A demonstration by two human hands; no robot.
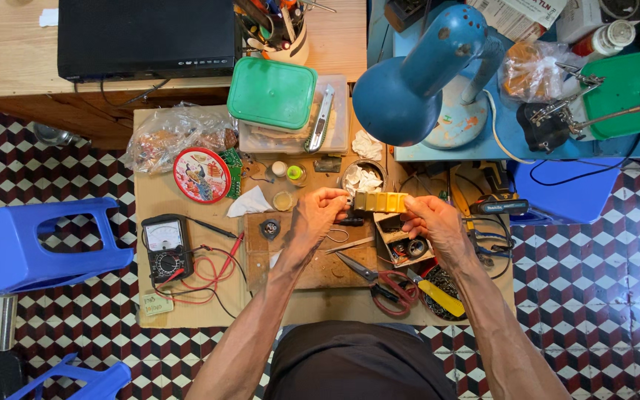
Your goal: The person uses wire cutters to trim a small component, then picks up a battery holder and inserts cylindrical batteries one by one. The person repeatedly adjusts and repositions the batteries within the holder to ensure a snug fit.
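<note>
Seen from above, over a low cardboard-covered work table (150,311) on a red, white and black tiled floor (601,252). Left hand (318,215) and right hand (430,219) raised together above the middle of the table, each pinching one end of a small yellow-and-olive ribbed block (381,201) held level between them; fingers curled tight on its ends, thumbs on the near side, palms otherwise closed around nothing else. Directly below the block, a small open cardboard box (398,243) with dark round parts inside. Just behind the block, a round tin (361,178) filled with crumpled white tissue. Near the right forearm, red-handled scissors (388,285) lying on a wooden board (312,270), and beside them a yellow-handled utility knife (438,296). Well to the left, an analog multimeter (166,248) with red and black leads (212,270) looped beside it. Farther back on the left, a round red tin lid (201,175) with a printed picture, beside a clear plastic bag (168,133) of small parts. At the back of the table, a clear plastic box with a green lid (272,92), and a grey utility knife (320,118) resting on a second container. To the right rear, a blue desk lamp (409,89) with its shade turned toward the table. On the floor at left, a blue plastic stool (31,244) lying on its side. Along the top edge, a black device (146,37) on a wooden bench.
</note>
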